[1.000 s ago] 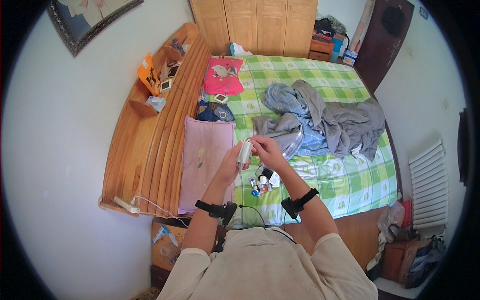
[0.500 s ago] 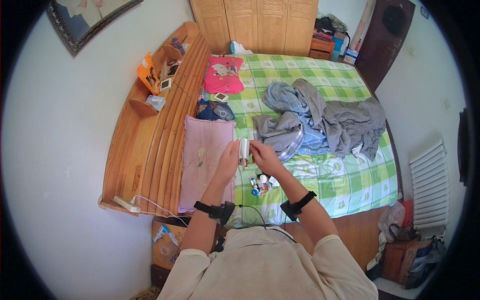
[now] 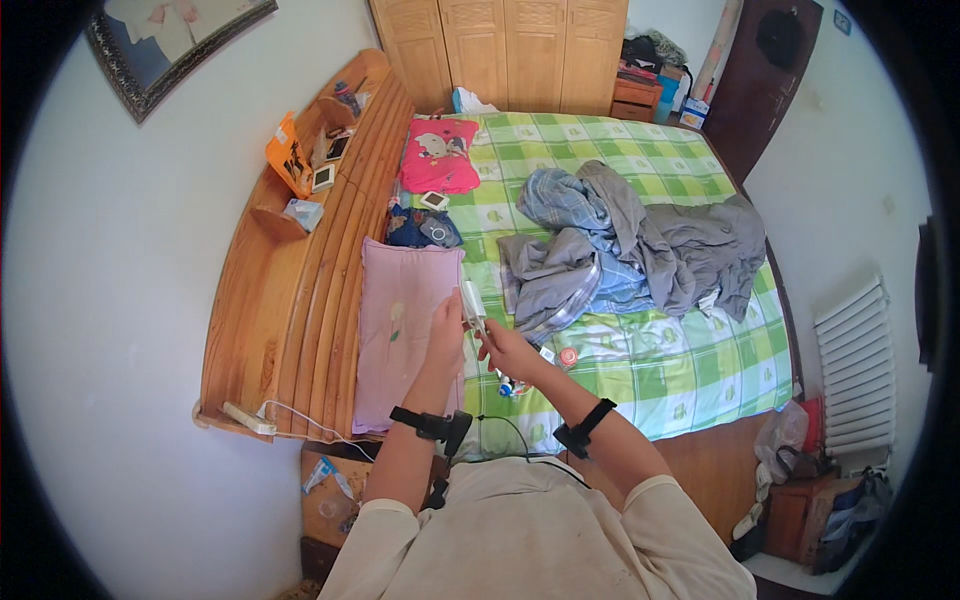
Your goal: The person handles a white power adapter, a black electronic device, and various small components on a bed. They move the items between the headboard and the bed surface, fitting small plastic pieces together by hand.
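My left hand (image 3: 447, 324) is closed on a slim white item (image 3: 473, 298), perhaps a small case, held up over the near left part of the bed. My right hand (image 3: 508, 350) is closed at its lower end, the fingers bent against it. Fingers and the steep angle hide much of the item. Below my right hand, several small bottles and tubes (image 3: 506, 387) lie on the green checked bedspread (image 3: 610, 385), partly covered by the hand and forearm. A round pinkish-red item (image 3: 568, 357) sits just right of that hand.
Left of my hands lies a pale purple pillow (image 3: 405, 340) beside the wooden headboard shelf (image 3: 245, 310). Grey and blue bedding (image 3: 610, 240) is heaped mid-bed. Farther off are a pink pillow (image 3: 440, 155) and a small white-framed device (image 3: 434, 200). A cable runs between my wrist straps.
Both hands have shifted slightly left with the white item, which has turned and now tilts. My right hand has moved lower along it. The round pinkish-red item has come into sight.
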`<move>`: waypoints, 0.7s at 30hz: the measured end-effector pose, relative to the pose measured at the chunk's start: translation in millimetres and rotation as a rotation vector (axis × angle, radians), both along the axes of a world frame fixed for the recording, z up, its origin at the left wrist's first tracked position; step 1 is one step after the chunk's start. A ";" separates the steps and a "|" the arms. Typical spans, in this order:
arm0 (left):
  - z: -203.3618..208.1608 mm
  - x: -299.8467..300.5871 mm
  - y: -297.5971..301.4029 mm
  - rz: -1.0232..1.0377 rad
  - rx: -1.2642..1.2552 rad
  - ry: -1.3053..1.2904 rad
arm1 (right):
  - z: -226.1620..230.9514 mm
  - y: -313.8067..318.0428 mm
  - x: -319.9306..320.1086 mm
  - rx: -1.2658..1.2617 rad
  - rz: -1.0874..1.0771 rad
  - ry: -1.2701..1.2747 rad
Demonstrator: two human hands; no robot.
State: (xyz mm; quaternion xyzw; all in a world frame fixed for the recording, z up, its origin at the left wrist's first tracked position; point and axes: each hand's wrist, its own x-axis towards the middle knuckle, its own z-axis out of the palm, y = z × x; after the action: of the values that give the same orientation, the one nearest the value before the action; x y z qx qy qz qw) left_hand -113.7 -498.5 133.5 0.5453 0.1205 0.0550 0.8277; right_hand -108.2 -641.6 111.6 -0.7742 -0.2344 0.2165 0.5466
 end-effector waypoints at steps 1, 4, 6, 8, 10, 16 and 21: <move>-3.2 1.1 3.6 0.004 0.000 0.000 | -0.6 0.4 -2.3 -0.017 -0.003 0.005; -10.4 3.6 11.8 0.023 0.059 -0.010 | 1.1 1.1 -5.5 -0.055 0.012 -0.253; -11.7 4.2 14.9 0.054 0.148 -0.028 | 7.8 -1.1 -6.7 -0.080 0.010 -0.340; -10.7 4.5 14.9 0.073 0.127 -0.024 | 13.7 -3.5 -5.7 -0.106 0.001 -0.428; -11.9 4.9 17.5 0.095 0.107 -0.020 | 18.3 -4.1 -4.1 -0.211 0.035 -0.492; -10.4 7.1 16.3 0.127 0.308 -0.001 | 51.7 -10.3 0.4 -0.411 0.155 -0.532; -35.3 15.9 25.7 0.241 0.506 -0.116 | 79.1 -9.8 5.7 -0.436 0.188 -0.649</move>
State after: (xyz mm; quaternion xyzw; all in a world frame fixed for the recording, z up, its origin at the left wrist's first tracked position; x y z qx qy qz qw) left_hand -97.8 -472.8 98.2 0.7122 0.1195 0.2126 0.6583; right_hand -102.5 -651.5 190.6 -0.8755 -0.4130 0.0545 0.2448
